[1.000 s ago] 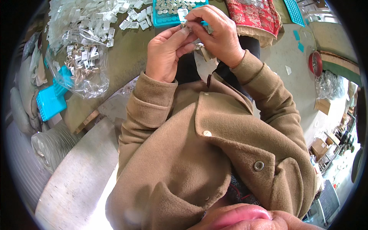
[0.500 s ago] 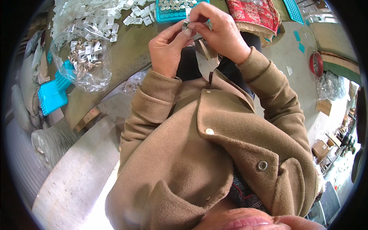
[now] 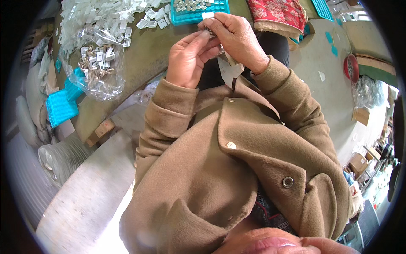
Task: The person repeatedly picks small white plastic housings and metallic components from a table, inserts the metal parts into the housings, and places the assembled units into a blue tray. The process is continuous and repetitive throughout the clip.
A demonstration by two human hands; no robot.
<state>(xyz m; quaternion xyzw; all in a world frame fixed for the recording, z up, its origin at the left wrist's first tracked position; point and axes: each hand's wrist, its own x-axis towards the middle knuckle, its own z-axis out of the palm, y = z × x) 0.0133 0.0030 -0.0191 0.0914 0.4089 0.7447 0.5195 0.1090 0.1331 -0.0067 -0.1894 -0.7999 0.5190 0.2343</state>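
Note:
Both my hands are raised together at the table's near edge, in front of a turquoise tray (image 3: 186,17). My right hand (image 3: 240,41) pinches a small white and clear plastic piece (image 3: 207,15), whose top shows above the fingertips. The fingers of my left hand (image 3: 186,59) close around its lower end. A bit of metal shows between the fingertips, too small to make out. Small round silvery discs (image 3: 192,5) lie in the tray. To its left, many loose clear plastic pieces (image 3: 114,17) spread over the table (image 3: 146,48).
A clear bag (image 3: 103,78) holding white pieces with metal fittings stands at the table's left edge, near turquoise trays (image 3: 62,108). Red patterned cloth (image 3: 277,15) lies right of my hands. Further right are a red basin (image 3: 350,68) and a cardboard box (image 3: 360,115).
My hands have come slightly nearer to me. The right hand has turned, its back now more toward the camera, and more left-hand fingers curl around the piece.

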